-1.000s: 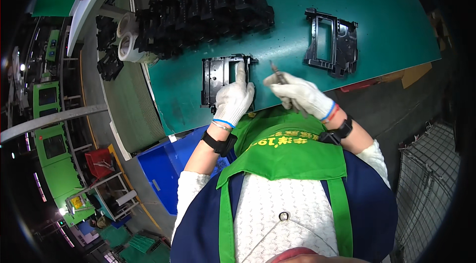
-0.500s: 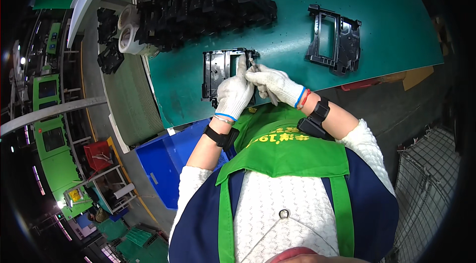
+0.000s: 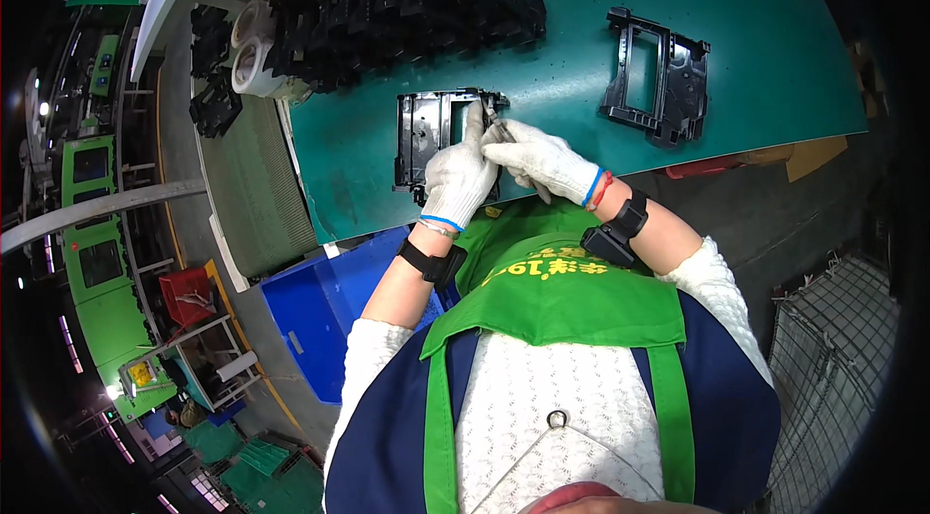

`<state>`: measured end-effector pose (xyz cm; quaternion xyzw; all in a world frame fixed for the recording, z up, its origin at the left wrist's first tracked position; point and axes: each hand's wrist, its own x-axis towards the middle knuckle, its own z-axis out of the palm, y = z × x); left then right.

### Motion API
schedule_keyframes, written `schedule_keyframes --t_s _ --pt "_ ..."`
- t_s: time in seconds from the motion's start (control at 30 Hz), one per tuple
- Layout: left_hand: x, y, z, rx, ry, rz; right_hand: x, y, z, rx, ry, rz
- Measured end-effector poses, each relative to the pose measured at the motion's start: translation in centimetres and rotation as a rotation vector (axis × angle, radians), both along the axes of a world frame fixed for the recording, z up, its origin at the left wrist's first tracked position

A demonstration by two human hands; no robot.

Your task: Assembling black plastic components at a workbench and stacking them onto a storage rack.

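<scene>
A black plastic frame [image 3: 418, 131] with a rectangular opening lies at the near edge of the green table. My left hand [image 3: 457, 180], in a white knitted glove, grips its right part, with one finger stretched along the opening; the other fingers are partly hidden. My gloved right hand [image 3: 538, 157] is closed round a slim, greyish tool [image 3: 491, 112], whose tip is at the frame's upper right edge. Its exact kind is too small to make out. Farther right, a second black plastic frame [image 3: 668, 78] lies flat, apart from both hands.
Many similar black frames stand in a packed row [image 3: 407, 5] at the back left of the green table [image 3: 756, 39]. Pale rolls [image 3: 254, 66] sit beside them. Below the near edge is a blue bin [image 3: 315, 301]; a wire cage [image 3: 833, 359] stands at right.
My right hand has shifted very slightly to the right, still beside the frame's right edge. The left hand and both frames stay nearly where they were.
</scene>
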<state>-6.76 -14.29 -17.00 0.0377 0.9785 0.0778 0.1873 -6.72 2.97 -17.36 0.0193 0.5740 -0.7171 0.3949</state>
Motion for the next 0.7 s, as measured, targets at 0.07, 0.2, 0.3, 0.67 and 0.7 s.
schedule_keyframes --t_s 0.07,0.2,0.3,0.67,0.7 --pt "0.0 0.2 0.2 0.005 -0.001 -0.001 0.2 -0.3 -0.6 -0.064 -0.073 -0.101" --pt "0.2 0.1 0.2 0.031 0.011 -0.006 0.0 -0.8 -1.1 -0.114 -0.134 -0.182" --pt "0.3 -0.3 -0.7 0.063 0.044 -0.026 -0.4 -1.2 -1.6 -0.129 -0.146 -0.206" --pt "0.2 -0.2 -0.7 0.061 0.061 -0.039 -1.3 -1.2 -2.7 -0.123 -0.097 -0.153" --pt "0.2 -0.2 -0.7 0.062 0.061 -0.038 -1.3 -1.2 -2.5 -0.043 -0.073 -0.130"
